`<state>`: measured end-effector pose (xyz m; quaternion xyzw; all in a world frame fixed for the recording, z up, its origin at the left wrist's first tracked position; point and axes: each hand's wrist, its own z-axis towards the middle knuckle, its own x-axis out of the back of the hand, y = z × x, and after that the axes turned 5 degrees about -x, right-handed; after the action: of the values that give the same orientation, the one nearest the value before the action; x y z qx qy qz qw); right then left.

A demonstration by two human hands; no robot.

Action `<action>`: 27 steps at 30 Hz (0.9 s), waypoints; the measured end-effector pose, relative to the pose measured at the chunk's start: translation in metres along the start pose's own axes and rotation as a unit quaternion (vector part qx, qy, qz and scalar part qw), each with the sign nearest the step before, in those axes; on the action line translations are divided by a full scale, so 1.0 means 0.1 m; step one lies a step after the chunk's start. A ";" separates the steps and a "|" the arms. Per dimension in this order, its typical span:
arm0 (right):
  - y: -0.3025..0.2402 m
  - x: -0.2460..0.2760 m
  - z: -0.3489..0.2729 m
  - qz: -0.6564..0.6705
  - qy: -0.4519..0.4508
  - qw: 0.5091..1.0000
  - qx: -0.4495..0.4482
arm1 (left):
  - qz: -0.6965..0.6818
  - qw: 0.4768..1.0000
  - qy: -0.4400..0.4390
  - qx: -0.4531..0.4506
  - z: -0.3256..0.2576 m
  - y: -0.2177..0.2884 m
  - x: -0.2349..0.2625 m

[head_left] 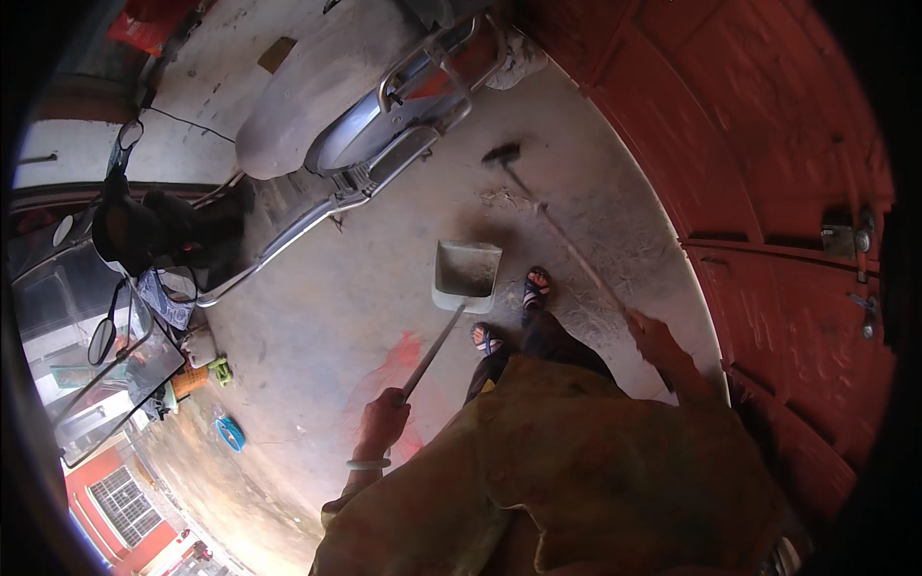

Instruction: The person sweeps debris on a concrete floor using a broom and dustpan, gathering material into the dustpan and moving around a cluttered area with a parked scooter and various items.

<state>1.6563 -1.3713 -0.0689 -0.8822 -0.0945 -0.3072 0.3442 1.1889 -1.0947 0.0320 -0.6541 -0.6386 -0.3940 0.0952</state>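
My left hand point(384, 420) is closed round the handle of a long-handled dustpan point(465, 305). The pan rests on the concrete floor just ahead of my feet, its open side facing away from me, with some dark dirt inside. In my right hand point(655, 344) is the pole of a broom point(567, 240), which slants forward and left. Its dark head point(501, 154) is on the floor beyond the dustpan, apart from it. A small scatter of debris point(503, 198) lies between the broom head and the pan.
A parked scooter point(370, 158) with metal rails fills the left and far side. Red metal doors point(788, 192) with a bolt run along the right. A blue basin point(230, 434) sits on the floor to the left. My sandalled feet point(488, 338) stand behind the dustpan.
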 end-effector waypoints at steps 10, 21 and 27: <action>-0.59 -0.46 2.47 0.151 0.016 0.975 -0.159 | -0.007 1.000 0.005 0.030 -0.21 -0.23 -0.15; -0.65 -0.68 -0.20 0.135 -0.119 0.960 -0.213 | -0.004 0.999 0.006 0.038 -0.20 -0.63 -0.32; -0.87 -0.49 -0.82 0.145 -0.155 0.948 -0.239 | -0.014 1.000 0.018 0.011 -0.26 -0.77 -0.36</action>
<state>1.5453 -1.3590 -0.0039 -0.9795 0.0582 -0.1272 0.1451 1.1132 -1.1256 -0.0032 -0.6368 -0.6502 -0.4000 0.1087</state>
